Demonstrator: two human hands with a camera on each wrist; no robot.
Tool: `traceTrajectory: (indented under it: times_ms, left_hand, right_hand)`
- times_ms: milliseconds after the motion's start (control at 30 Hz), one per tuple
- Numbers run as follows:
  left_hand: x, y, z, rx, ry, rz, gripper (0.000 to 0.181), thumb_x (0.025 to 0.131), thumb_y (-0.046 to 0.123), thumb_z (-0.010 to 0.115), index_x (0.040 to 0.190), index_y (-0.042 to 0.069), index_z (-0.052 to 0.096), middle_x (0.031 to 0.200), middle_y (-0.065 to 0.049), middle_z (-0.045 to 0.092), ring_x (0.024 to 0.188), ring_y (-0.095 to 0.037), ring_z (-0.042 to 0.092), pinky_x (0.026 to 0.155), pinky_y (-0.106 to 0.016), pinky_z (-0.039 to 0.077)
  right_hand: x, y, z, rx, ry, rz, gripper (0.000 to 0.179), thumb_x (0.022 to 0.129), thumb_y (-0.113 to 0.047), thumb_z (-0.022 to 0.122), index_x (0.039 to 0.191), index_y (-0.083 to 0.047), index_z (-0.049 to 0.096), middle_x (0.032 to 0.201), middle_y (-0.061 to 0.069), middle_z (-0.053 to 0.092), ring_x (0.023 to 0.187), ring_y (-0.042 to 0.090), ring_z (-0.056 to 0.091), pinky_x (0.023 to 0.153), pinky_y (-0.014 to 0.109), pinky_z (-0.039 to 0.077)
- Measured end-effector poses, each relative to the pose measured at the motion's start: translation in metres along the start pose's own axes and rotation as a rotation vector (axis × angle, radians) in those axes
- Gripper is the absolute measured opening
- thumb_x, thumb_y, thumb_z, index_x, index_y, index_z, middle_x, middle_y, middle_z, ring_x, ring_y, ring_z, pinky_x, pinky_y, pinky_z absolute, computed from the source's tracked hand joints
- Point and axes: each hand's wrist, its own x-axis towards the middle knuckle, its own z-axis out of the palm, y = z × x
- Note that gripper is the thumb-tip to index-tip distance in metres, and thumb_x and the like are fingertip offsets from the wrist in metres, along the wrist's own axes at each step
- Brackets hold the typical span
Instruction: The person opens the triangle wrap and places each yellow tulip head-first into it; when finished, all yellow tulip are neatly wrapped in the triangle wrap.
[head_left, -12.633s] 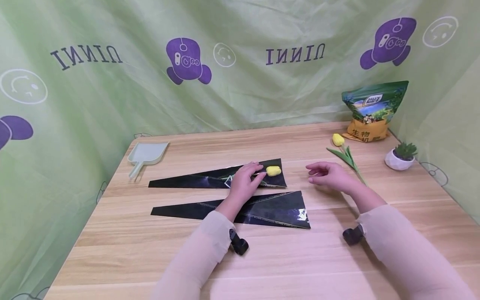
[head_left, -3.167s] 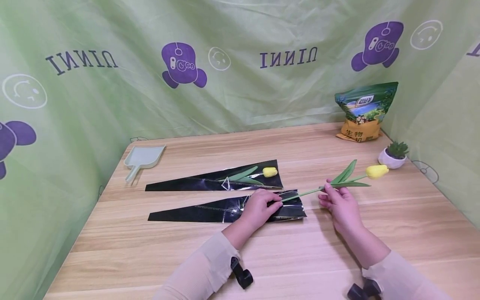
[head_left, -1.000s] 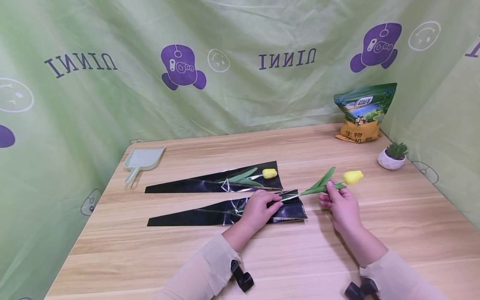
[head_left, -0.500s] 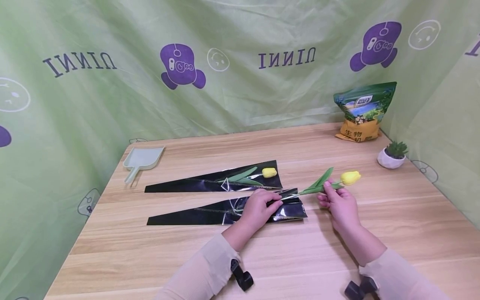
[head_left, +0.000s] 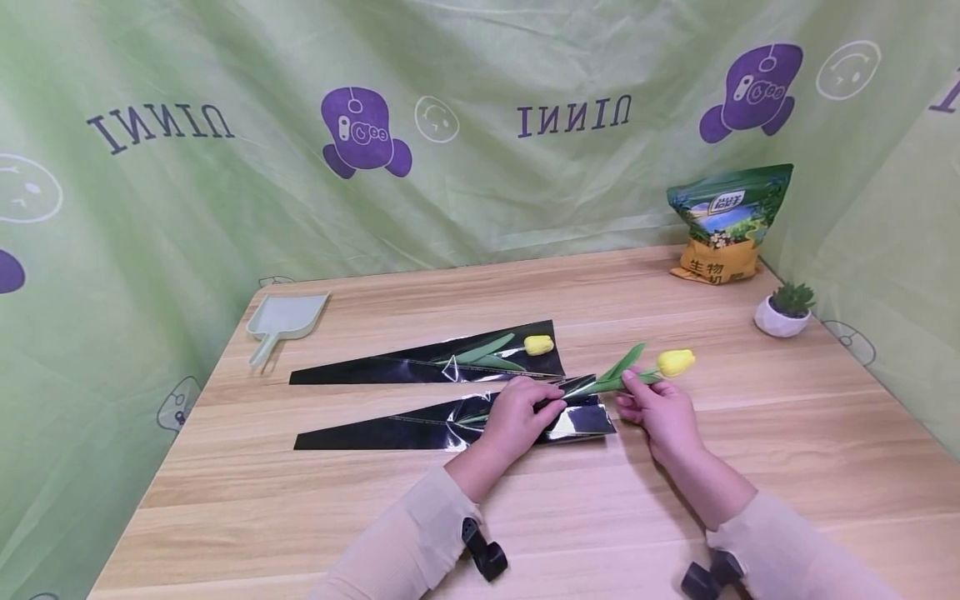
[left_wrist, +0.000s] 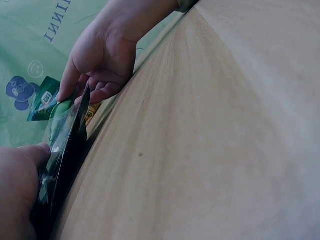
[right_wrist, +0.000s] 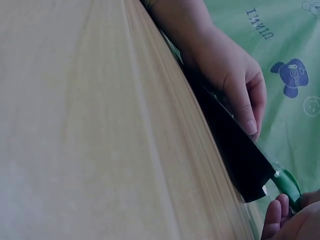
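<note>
My right hand (head_left: 663,417) pinches a yellow artificial tulip (head_left: 677,362) just below its bloom, at the green leaves. Its stem runs leftward into the mouth of the nearer black flower sleeve (head_left: 375,433), showing through the clear front. With thumb and fingers, my left hand (head_left: 517,421) grips that sleeve near its wide end, covering part of the stem. In the left wrist view, the clear film (left_wrist: 60,132) stands up from the black backing. Behind it lies another black sleeve (head_left: 360,373) with a second yellow tulip (head_left: 537,345) inside.
A pale dustpan (head_left: 287,317) lies at the back left of the wooden table (head_left: 315,517). At the back right stand a green and orange printed bag (head_left: 723,229) and a small succulent in a white pot (head_left: 782,320). A green curtain (head_left: 480,200) hangs behind.
The right hand picked the tulip up from the table, and its stem has slid leftward into the nearer sleeve. The left hand went from the farther sleeve to the nearer one.
</note>
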Motion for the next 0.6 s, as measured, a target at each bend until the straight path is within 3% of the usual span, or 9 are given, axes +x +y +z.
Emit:
traceTrajectory:
  times_ms: [300, 400, 600]
  left_hand:
    - [0.001, -0.001, 0.001, -0.003, 0.027, 0.019, 0.018, 0.089, 0.021, 0.070, 0.102, 0.012, 0.077, 0.106, -0.003, 0.076, 0.103, -0.019, 0.066, 0.093, -0.030, 0.052]
    - [0.001, -0.001, 0.001, -0.001, 0.033, 0.023, 0.017, 0.089, 0.021, 0.071, 0.102, 0.012, 0.077, 0.105, -0.003, 0.076, 0.102, -0.019, 0.066, 0.093, -0.030, 0.052]
    - [0.000, 0.000, 0.001, 0.006, 0.045, 0.035, 0.016, 0.089, 0.021, 0.071, 0.101, 0.011, 0.077, 0.103, -0.003, 0.076, 0.101, -0.019, 0.066, 0.092, -0.029, 0.052]
  right_hand:
    - [-0.003, 0.002, 0.009, -0.049, -0.063, 0.039, 0.008, 0.097, -0.018, 0.061, 0.104, -0.013, 0.061, 0.068, -0.012, 0.070, 0.063, 0.000, 0.066, 0.062, 0.016, 0.058]
    - [-0.004, 0.002, 0.011, -0.082, -0.073, 0.043, 0.004, 0.098, -0.018, 0.061, 0.098, -0.015, 0.062, 0.066, -0.013, 0.069, 0.062, 0.000, 0.065, 0.060, 0.015, 0.057]
    - [-0.006, 0.003, 0.011, -0.128, -0.119, 0.046, 0.012, 0.097, -0.017, 0.061, 0.086, -0.020, 0.064, 0.068, -0.013, 0.067, 0.062, -0.001, 0.064, 0.059, 0.014, 0.055]
